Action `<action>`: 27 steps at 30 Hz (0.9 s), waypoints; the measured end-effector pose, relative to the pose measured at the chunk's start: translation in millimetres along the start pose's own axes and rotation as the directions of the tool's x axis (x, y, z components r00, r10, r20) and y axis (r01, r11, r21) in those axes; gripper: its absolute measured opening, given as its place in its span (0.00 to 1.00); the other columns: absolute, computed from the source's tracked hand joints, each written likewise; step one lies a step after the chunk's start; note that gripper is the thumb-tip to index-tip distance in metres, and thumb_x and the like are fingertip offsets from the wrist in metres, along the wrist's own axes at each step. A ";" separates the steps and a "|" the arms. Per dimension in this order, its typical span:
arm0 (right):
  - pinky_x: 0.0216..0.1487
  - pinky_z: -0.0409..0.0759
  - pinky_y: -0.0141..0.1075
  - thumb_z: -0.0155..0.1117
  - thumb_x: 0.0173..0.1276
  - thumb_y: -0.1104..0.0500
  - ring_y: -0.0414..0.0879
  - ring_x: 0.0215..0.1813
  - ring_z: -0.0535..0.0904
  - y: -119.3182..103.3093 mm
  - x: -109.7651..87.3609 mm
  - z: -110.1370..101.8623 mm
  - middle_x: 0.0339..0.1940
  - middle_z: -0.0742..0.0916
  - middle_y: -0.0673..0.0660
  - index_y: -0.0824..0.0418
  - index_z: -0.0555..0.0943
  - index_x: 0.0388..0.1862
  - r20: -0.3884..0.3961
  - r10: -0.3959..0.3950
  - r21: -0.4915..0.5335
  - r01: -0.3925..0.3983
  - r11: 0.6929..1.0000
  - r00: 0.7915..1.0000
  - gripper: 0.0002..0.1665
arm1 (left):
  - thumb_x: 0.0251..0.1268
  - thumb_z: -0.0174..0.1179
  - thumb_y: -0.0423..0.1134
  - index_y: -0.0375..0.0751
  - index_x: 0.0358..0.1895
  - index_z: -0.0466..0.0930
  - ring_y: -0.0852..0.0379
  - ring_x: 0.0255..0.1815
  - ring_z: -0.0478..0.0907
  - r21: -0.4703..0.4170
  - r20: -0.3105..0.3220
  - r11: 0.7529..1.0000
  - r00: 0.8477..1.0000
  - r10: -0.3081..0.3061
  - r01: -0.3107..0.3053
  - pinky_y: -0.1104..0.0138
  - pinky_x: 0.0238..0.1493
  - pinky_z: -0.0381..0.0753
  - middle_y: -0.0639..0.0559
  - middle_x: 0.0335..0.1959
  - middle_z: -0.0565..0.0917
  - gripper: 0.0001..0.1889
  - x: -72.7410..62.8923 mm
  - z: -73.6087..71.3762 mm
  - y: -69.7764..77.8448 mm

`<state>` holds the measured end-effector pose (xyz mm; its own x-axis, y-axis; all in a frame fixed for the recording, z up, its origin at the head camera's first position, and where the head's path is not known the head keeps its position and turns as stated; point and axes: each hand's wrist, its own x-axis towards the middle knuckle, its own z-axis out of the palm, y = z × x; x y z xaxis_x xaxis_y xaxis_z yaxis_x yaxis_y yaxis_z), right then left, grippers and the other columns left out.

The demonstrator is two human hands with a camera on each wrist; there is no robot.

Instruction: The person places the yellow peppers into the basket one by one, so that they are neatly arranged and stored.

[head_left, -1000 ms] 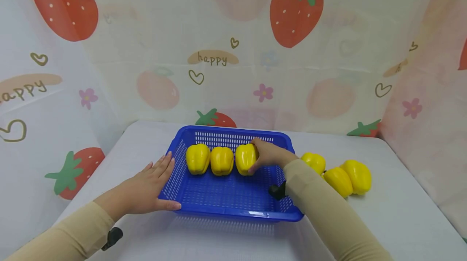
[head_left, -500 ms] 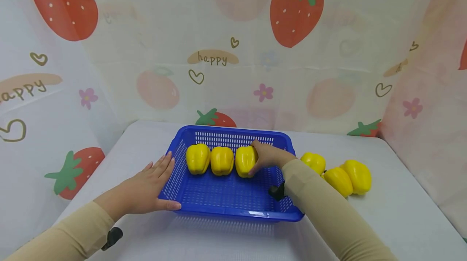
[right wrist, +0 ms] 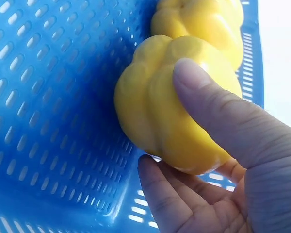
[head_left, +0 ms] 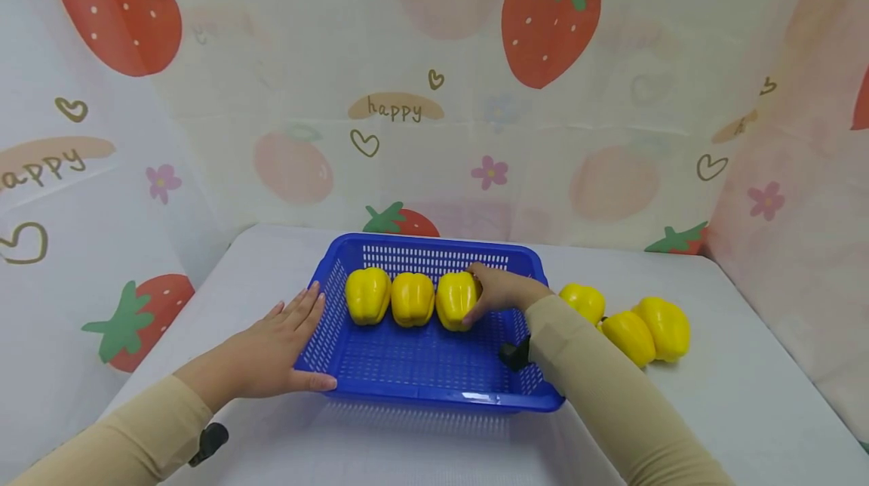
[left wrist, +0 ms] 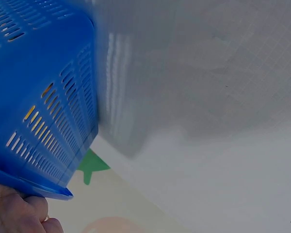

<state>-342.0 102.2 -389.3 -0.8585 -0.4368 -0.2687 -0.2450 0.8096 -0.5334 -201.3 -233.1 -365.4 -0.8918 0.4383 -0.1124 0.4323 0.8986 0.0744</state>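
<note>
In the head view a blue plastic basket (head_left: 434, 397) stands on the white table. Inside it, side by side, are a left yellow bell pepper (head_left: 368, 297), a middle one and a right bell pepper (head_left: 455, 302). My right hand (head_left: 501, 291) holds the right pepper from its right side. The right wrist view shows the thumb (right wrist: 208, 104) on this bell pepper (right wrist: 150, 97) and the other fingers curled around its far side. My left hand (head_left: 274, 354), fingers straight, rests on the basket's left rim; in the left wrist view its fingertips show at that rim.
Several more yellow bell peppers (head_left: 627, 336) lie together on the table (head_left: 740, 395) right of the basket, partly behind the right forearm. A strawberry-print cloth (head_left: 434, 169) hangs behind and at both sides of the table.
The right hand has lowered the right pepper slightly onto the basket floor, in line with the others, and has stayed there over the last half second. The left hand has not moved.
</note>
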 end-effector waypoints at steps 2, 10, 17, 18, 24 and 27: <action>0.61 0.68 0.45 0.78 0.43 0.50 0.48 0.50 0.72 0.5 -0.3 -0.2 0.49 0.77 0.55 0.59 0.63 0.63 0.002 -0.004 0.004 0.004 1.000 1.000 0.50 | 0.42 0.42 0.80 0.31 0.71 0.42 0.40 0.72 0.39 -0.001 0.001 1.000 1.000 -0.001 0.001 0.44 0.67 0.44 0.37 0.73 0.40 0.63 0.2 0.3 -0.1; 0.61 0.67 0.45 0.78 0.42 0.48 0.48 0.50 0.73 0.1 -0.2 -1.2 0.49 0.77 0.55 0.59 0.63 0.62 -0.009 0.004 -0.027 -0.004 1.000 1.000 0.50 | 0.42 0.41 0.80 0.31 0.71 0.41 0.40 0.72 0.39 0.002 -0.001 1.000 1.000 0.001 -0.001 0.44 0.67 0.44 0.37 0.73 0.40 0.63 1.2 1.4 -1.5; 0.60 0.69 0.47 0.76 0.45 0.49 0.50 0.52 0.73 0.2 0.2 -2.9 0.52 0.78 0.57 0.56 0.65 0.62 0.003 0.015 -0.018 -0.015 1.000 1.000 0.46 | 0.41 0.41 0.81 0.32 0.71 0.41 0.40 0.72 0.39 0.005 -0.003 1.000 1.000 0.001 -0.001 0.44 0.67 0.44 0.38 0.73 0.40 0.63 2.6 3.5 -3.4; 0.60 0.69 0.47 0.76 0.46 0.49 0.50 0.52 0.74 0.5 0.5 -3.0 0.52 0.78 0.57 0.56 0.66 0.62 0.004 0.017 -0.014 -0.017 1.000 1.000 0.45 | 0.41 0.41 0.81 0.32 0.71 0.41 0.40 0.72 0.39 0.006 -0.002 1.000 1.000 0.001 -0.001 0.44 0.67 0.44 0.38 0.73 0.40 0.63 2.7 3.7 -3.7; 0.58 0.71 0.46 0.75 0.47 0.50 0.49 0.50 0.75 1.3 0.3 -2.8 0.49 0.80 0.56 0.56 0.70 0.58 -0.015 0.013 -0.026 -0.013 1.000 1.000 0.40 | 0.41 0.41 0.81 0.31 0.71 0.41 0.40 0.72 0.39 0.001 0.002 1.000 1.000 0.005 -0.005 0.44 0.67 0.44 0.37 0.73 0.40 0.63 1.7 2.7 -2.9; 0.58 0.71 0.47 0.75 0.48 0.49 0.49 0.49 0.75 0.4 -0.5 -3.0 0.47 0.80 0.55 0.56 0.71 0.57 -0.034 0.029 -0.026 -0.030 0.999 0.999 0.38 | 0.41 0.41 0.81 0.31 0.71 0.41 0.40 0.72 0.39 0.000 0.002 1.000 1.000 0.005 -0.005 0.44 0.67 0.44 0.37 0.73 0.40 0.63 1.3 2.1 -2.2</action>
<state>-343.1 103.9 -387.0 -0.8798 -0.3999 -0.2569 -0.2310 0.8321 -0.5043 -203.1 -234.5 -367.7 -0.8893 0.4429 -0.1141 0.4368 0.8964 0.0750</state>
